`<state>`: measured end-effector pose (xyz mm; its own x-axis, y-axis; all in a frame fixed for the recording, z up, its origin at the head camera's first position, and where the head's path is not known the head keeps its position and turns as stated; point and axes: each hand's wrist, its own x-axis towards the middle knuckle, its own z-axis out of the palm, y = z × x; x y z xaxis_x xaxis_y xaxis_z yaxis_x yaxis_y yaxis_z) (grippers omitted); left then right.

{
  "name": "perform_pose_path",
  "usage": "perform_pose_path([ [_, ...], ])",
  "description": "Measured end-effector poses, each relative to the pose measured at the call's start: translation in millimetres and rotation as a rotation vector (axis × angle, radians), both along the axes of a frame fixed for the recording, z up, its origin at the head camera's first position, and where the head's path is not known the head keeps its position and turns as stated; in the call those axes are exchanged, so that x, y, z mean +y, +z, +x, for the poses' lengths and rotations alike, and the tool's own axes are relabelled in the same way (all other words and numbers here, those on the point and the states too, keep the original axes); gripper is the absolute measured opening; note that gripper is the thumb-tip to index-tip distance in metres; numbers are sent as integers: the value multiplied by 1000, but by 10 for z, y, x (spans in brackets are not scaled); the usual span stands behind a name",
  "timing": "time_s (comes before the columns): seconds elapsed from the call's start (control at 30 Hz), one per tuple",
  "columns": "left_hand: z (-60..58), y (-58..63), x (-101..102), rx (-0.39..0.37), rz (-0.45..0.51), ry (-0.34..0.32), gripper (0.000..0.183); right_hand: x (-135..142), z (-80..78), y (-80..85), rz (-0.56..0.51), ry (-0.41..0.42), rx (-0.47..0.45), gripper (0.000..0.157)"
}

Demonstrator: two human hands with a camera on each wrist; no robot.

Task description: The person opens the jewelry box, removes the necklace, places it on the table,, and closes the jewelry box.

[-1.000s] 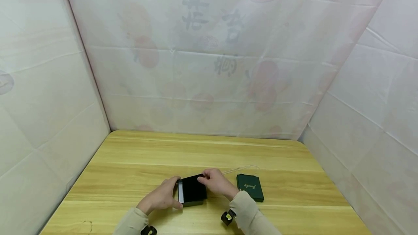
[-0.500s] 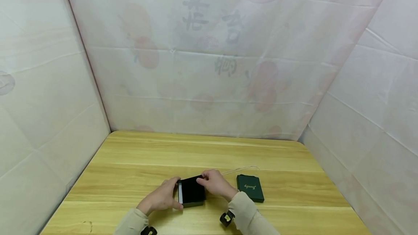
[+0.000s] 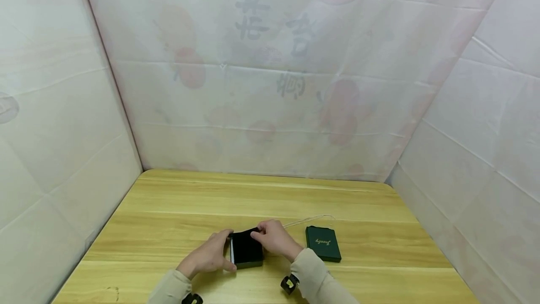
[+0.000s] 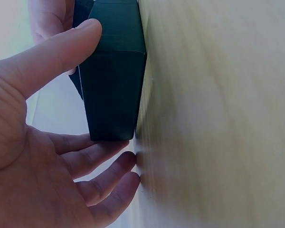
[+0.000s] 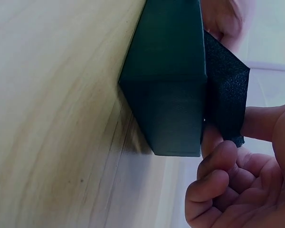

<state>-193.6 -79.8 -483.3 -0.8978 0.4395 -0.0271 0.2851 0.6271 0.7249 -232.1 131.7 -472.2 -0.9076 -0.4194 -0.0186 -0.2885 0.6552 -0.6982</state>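
Observation:
A dark green jewelry box base (image 3: 250, 264) stands on the table between both hands. My left hand (image 3: 209, 253) holds its left end, thumb on the near side and fingers at the far side. Over the base lies a black velvety pad (image 3: 246, 247), its far right corner raised. My right hand (image 3: 276, 239) pinches that corner between thumb and fingers; in the right wrist view the pad (image 5: 226, 90) bends and projects past the base's top edge. A narrow white strip (image 3: 232, 251) shows along the left edge. What lies under the pad is hidden.
The green box lid (image 3: 323, 244) with gold lettering lies on the wooden table (image 3: 185, 201) to the right of my right hand. A thin pale chain or cord (image 3: 312, 219) stretches behind the lid toward my right hand. Fabric walls (image 3: 261, 107) enclose the table's back and sides.
My right hand has moved slightly left, carrying the pad with it over the base. The white strip at the left has narrowed. My left hand has stayed in place.

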Motion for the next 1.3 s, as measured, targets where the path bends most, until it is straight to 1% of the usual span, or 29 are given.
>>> perform_pose_path([
  [0.1,6,5,-1,2,-8,3,91,-17,1,-4,6,7,11,28],
  [0.23,17,11,-2,-3,-10,5,91,-46,5,-3,26,17,58,26],
  [0.47,18,16,-6,-8,-13,-1,91,-91,8,-15,76,11,122,20],
  [0.77,8,4,-9,5,-27,0,91,-139,33,11,163,6,221,24],
  [0.87,5,4,-9,9,-26,-7,90,-142,35,16,179,9,243,20],
  [1.0,3,5,-9,11,-25,-9,90,-137,28,11,185,11,269,10],
  [1.13,0,2,-10,13,-21,-8,90,-124,28,19,191,21,272,12],
  [1.3,-3,4,-11,3,-8,-9,91,-99,39,66,188,56,220,18],
])
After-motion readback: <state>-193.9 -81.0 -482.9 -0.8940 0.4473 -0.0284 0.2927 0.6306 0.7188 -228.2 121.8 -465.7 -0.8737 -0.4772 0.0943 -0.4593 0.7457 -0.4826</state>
